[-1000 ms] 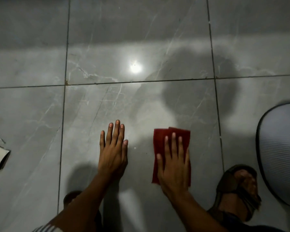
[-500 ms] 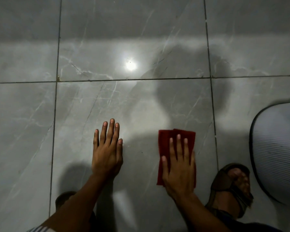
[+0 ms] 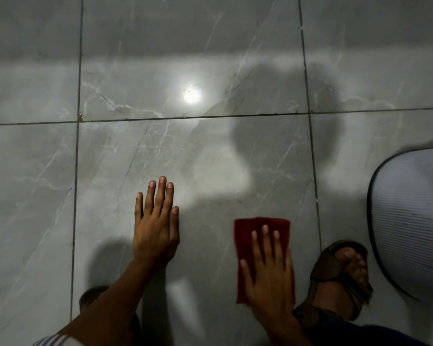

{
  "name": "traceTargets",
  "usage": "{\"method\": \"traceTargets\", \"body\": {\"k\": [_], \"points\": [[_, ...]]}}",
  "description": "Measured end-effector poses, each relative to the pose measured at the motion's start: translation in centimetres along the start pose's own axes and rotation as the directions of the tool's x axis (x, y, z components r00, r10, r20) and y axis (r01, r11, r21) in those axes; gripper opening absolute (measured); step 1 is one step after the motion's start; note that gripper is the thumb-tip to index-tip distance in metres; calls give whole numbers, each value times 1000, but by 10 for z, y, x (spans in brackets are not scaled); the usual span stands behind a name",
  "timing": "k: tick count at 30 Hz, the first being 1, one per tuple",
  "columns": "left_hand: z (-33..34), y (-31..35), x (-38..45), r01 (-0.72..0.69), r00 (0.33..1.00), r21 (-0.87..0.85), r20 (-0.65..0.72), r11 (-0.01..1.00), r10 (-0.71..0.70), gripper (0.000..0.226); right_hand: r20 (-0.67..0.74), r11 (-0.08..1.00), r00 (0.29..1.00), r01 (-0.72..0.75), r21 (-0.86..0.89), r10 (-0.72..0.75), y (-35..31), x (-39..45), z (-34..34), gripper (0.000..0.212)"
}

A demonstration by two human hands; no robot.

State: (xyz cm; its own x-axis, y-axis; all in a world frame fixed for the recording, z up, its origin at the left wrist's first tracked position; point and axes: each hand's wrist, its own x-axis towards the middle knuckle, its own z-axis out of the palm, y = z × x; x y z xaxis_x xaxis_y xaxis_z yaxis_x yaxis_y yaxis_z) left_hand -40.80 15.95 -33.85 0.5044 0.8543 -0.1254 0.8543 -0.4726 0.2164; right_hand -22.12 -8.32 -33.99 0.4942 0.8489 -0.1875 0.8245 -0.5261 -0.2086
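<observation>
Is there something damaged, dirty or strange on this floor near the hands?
One small thing: at the grout crossing up and left of the left hand, a brownish spot looks like a stain or chip. The right hand presses flat on the red cloth. No spill shows on the tiles.

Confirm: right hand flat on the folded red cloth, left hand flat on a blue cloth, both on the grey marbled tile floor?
Not quite. The head view shows the left hand flat on the bare grey marbled tile floor, with no cloth under it. The rest holds: the right hand lies flat on the folded red cloth.
</observation>
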Motion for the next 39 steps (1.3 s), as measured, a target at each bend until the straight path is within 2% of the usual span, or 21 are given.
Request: {"method": "traceTargets", "body": {"k": [3, 5, 9, 12, 14, 17, 20, 23, 25, 29, 31, 35, 39], "points": [[0, 2, -1, -4, 1000, 5, -6, 1000, 4, 66, -84, 976, 972, -215, 43, 218, -4, 60, -13, 74], [0, 2, -1, -4, 1000, -7, -5, 1000, 4, 66, -114, 969, 963, -237, 66, 243, -32, 102, -18, 75], [0, 2, 0, -5, 1000, -1, 0, 1000, 5, 66, -54, 997, 999, 8, 72, -4, -82, 121, -9, 75], [0, 2, 1, 0, 1000, -9, 0, 1000, 0, 66, 14, 978, 981, 194, 77, -196, -82, 58, 5, 74], [3, 2, 1, -4, 1000, -12, -5, 1000, 4, 66, 43, 971, 971, 233, 57, -235, -60, 15, 11, 73], [5, -1, -1, -2, 1000, -14, -16, 1000, 2, 66, 26, 994, 995, 100, 45, -101, -24, 8, 7, 72], [4, -1, -1, -1, 1000, -12, -20, 1000, 1, 66, -69, 992, 993, -89, 94, 96, -12, 55, -6, 75], [3, 0, 0, -1, 1000, -22, -19, 1000, 1, 66, -122, 983, 981, -137, 124, 152, -30, 109, -13, 78], [2, 0, 0, 6, 1000, -20, -9, 1000, -7, 66, -123, 990, 987, -86, 113, 100, -48, 123, -10, 74], [0, 1, 1, 16, 1000, -24, 15, 1000, -16, 67, -109, 968, 971, 226, 108, -214, -61, 97, 6, 65], [1, 2, 1, 18, 1000, -30, 15, 999, -18, 67, -111, 950, 951, 298, 95, -287, -57, 85, 13, 61], [5, 0, 2, 15, 1000, -27, 6, 1000, -15, 67, -153, 942, 952, 290, 168, -265, -52, 87, 19, 63], [4, -1, 3, 11, 1000, -17, 19, 1000, -11, 68, -194, 905, 965, 236, 354, -176, -53, 91, 14, 50]]}}
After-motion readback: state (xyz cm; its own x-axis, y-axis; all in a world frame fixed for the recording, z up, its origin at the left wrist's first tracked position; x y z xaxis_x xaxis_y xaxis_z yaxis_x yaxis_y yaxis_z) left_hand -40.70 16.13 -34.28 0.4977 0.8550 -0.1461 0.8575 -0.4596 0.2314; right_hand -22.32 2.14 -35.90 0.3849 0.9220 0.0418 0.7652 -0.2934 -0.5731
